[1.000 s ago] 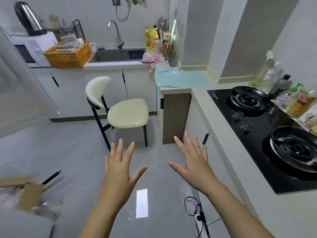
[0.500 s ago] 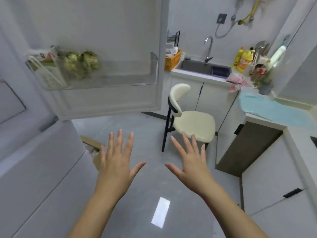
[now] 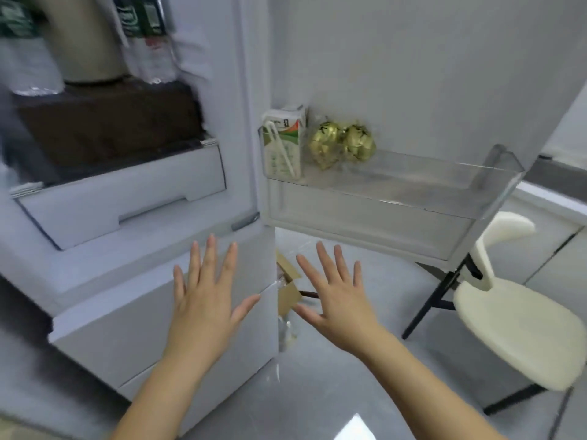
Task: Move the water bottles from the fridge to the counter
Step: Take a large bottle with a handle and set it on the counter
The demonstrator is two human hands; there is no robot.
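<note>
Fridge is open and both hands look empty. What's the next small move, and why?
Probably lift the left hand to the nearer water bottle in the fridge. Both it and the right hand are open and hold nothing, and that bottle stands upright above the left hand.

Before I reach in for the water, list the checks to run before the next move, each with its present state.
1. Door open: ok, it stands wide to the right.
2. Left hand free: ok, fingers spread, holding nothing.
3. Right hand free: ok, fingers spread, holding nothing.
4. Bottles located: ok, the right bottle and the left bottle stand on either side of a pot on the shelf.
5. Caps on tight: cannot tell, the bottle tops are cut off by the frame edge.
6. Hands at shelf height: not ok, both hover low, in front of the fridge's lower part.
</note>
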